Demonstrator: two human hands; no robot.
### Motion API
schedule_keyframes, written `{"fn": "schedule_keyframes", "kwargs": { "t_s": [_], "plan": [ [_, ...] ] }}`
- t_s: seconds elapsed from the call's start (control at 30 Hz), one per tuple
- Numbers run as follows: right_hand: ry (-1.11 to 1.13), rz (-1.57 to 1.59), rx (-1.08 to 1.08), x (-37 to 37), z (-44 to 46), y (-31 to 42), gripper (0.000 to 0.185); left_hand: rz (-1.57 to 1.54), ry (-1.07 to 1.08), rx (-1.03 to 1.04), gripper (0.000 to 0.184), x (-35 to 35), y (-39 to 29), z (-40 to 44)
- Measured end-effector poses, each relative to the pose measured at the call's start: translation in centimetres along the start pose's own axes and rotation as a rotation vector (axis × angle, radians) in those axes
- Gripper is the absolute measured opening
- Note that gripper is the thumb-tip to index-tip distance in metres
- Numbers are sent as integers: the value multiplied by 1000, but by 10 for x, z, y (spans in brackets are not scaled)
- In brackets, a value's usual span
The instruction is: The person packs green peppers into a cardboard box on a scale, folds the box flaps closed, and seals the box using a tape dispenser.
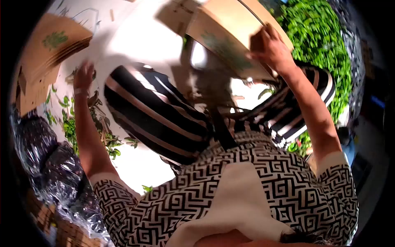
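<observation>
My right hand [275,49] has its fingers curled at the near right part of a brown cardboard box [230,31], which is tilted above the floor in front of my knees. A green leaf print shows on the box's side. Its inside is hidden from me. Away on the left, my left hand [84,75] is apart from the box, and its fingers are smeared by motion. It is nearest to a stack of flat cardboard sheets [57,39] with a similar green print. I cannot make out anything in it.
A large heap of green leaves [317,45] lies along the right. Loose leafy sprigs [70,127] are scattered on the pale floor [135,39] by my left arm. Shiny black plastic bundles [53,160] line the lower left. My striped trouser legs [156,111] are below the box.
</observation>
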State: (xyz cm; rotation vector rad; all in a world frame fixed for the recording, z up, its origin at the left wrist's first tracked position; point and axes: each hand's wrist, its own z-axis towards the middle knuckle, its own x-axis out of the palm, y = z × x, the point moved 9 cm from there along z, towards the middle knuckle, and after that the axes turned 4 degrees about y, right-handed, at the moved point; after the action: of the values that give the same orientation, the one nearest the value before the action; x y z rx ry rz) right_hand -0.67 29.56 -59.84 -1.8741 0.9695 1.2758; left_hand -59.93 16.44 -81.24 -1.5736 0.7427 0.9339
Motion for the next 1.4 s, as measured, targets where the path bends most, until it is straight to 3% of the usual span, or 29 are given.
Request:
{"fn": "schedule_keyframes", "kwargs": {
  "t_s": [0.07,0.1,0.13,0.2,0.23,0.27,0.3,0.37,0.4,0.47,0.5,0.6,0.7,0.73,0.77,0.8,0.83,0.9,0.93,0.97,1.03,1.1,1.13,1.23,1.27,1.37,1.4],
  "plan": [
    [75,94,75,-4,-3,7,104,-97,-143,290,41,-62,-240,50],
    [94,99,112,-6,1,6,105,75,-296,975,34,-53,-320,57],
    [85,87,111,-10,0,10,104,371,-259,872,40,-43,-378,62],
    [80,129,70,-15,-8,12,100,359,-163,885,47,-23,-484,43],
    [11,123,52,-13,-7,12,100,50,-86,986,48,-18,-515,30],
    [4,99,62,2,12,40,97,1,-62,813,48,7,-487,45],
    [-13,79,77,7,15,29,95,131,-321,929,40,14,-517,34],
    [-74,130,-48,-8,1,27,78,581,-335,548,52,84,-504,65],
    [120,164,-373,2,-1,28,55,386,-603,716,34,85,-498,64],
    [404,739,-515,-68,-63,-17,38,411,-540,814,34,87,-500,63],
    [190,842,-733,-105,-101,-40,33,437,-513,863,34,87,-499,60],
    [-407,1290,-289,-128,-190,-141,34,350,-395,1034,34,97,-485,70],
    [-540,1367,409,45,-300,-246,43,138,-378,1112,34,68,-548,27],
    [-653,1256,691,102,-350,-250,48,335,-347,998,35,70,-545,24],
    [-350,755,969,149,-378,-242,36,520,-312,876,36,84,-531,41],
    [-35,807,1140,240,-409,-220,44,481,-267,771,38,84,-524,50],
    [-23,971,1197,309,-436,-182,37,446,-219,668,39,85,-517,59],
    [47,1190,1114,409,-478,-84,35,321,-192,688,49,87,-499,72],
    [264,1268,1019,457,-494,-21,35,420,-204,674,53,89,-493,78],
    [621,1226,782,447,-499,26,33,518,-224,651,57,81,-493,76],
    [715,1522,837,461,-517,101,31,510,-145,576,63,84,-482,84],
    [745,1635,738,464,-517,140,34,476,-128,540,62,90,-485,78],
    [796,1578,801,472,-524,150,32,474,-129,533,62,93,-486,75],
    [975,1318,1011,482,-551,139,32,462,-105,490,60,100,-495,79],
    [1006,1239,1256,481,-570,139,29,458,-99,475,59,101,-496,78],
    [1301,1821,1744,457,-596,169,32,444,-79,415,58,109,-497,70],
    [1111,1911,1921,455,-597,184,33,433,-70,401,57,112,-500,68]
  ]
}}
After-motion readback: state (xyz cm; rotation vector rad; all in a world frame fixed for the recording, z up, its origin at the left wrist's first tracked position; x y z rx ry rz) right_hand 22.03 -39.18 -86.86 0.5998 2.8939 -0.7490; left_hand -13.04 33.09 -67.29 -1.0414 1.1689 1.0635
